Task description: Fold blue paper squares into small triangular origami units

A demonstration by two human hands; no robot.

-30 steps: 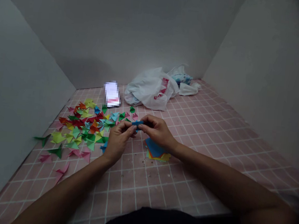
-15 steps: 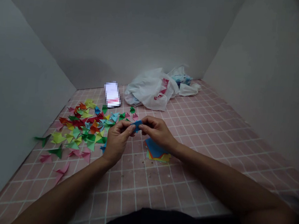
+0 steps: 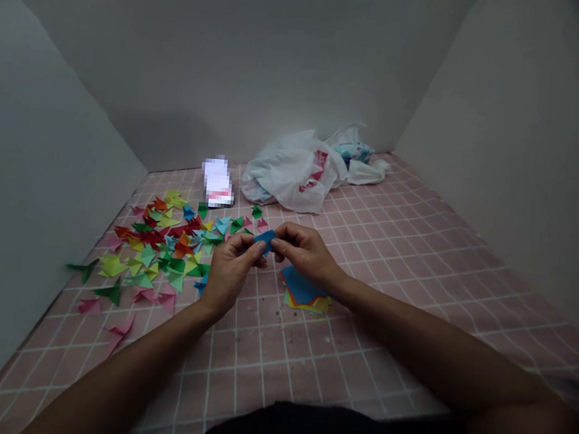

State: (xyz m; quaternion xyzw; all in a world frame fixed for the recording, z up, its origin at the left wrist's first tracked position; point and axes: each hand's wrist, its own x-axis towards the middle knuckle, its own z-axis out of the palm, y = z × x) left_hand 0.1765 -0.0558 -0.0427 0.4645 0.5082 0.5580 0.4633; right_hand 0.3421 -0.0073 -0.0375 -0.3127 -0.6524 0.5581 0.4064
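Note:
A small folded piece of blue paper [image 3: 266, 238] is pinched between both hands above the table. My left hand [image 3: 230, 269] grips its left side, thumb on top and fingers curled beneath. My right hand [image 3: 307, 253] holds the right edge between thumb and forefinger. Under my right wrist lies a stack of coloured paper sheets [image 3: 304, 287], blue on top with orange and yellow edges showing. To the left of my left hand spread many folded paper cranes [image 3: 167, 241] in red, yellow, green, blue and pink.
A phone with a lit screen [image 3: 218, 181] lies behind the folded papers. White plastic bags [image 3: 293, 170] are heaped at the back by the wall. A pink checked cloth [image 3: 416, 267] covers the table, with walls on three sides.
The blue paper is tilted slightly differently and shows a little more of its face. Both hands keep their grip and have barely shifted.

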